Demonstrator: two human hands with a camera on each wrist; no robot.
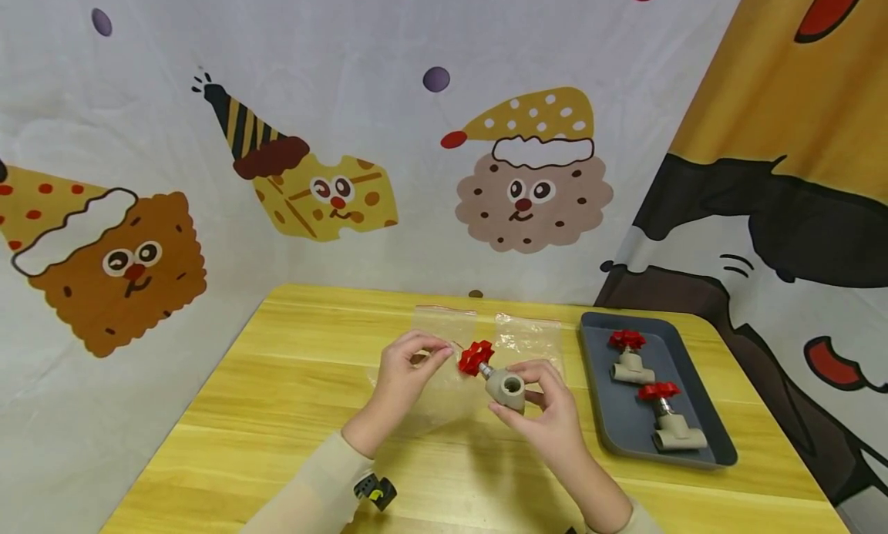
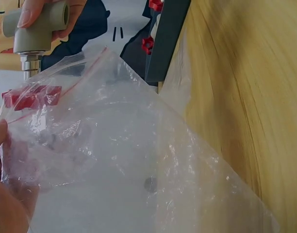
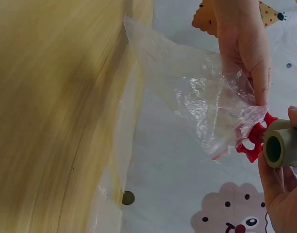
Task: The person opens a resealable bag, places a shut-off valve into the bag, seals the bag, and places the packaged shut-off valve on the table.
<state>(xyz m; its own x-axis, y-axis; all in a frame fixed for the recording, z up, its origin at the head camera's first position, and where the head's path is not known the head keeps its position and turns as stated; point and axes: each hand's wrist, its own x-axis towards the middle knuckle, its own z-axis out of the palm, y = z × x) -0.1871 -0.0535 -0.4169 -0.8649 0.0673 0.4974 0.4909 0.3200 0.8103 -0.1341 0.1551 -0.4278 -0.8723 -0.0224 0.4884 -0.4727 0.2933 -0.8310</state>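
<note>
My right hand (image 1: 551, 411) grips the grey-beige tee body of a stop valve (image 1: 509, 389), whose red handwheel points left toward my other hand. Between thumb and fingers my left hand (image 1: 409, 368) pinches the edge of a clear zip bag (image 2: 114, 141) with a red seal line. The bag hangs down from that hand, its mouth beside the handwheel. In the left wrist view the red wheel (image 2: 32, 97) shows through the bag's plastic at the opening, while the valve body stays outside. The right wrist view has the wheel (image 3: 253, 141) right at the bag's rim.
A grey tray (image 1: 603, 411) stands at the right of the wooden table (image 1: 229, 418), with two more red-wheeled valves, a farther one (image 1: 631, 367) and a nearer one (image 1: 676, 430). Another clear zip bag (image 1: 530, 337) lies flat behind my hands. A printed cloth (image 1: 416, 264) hangs behind the table.
</note>
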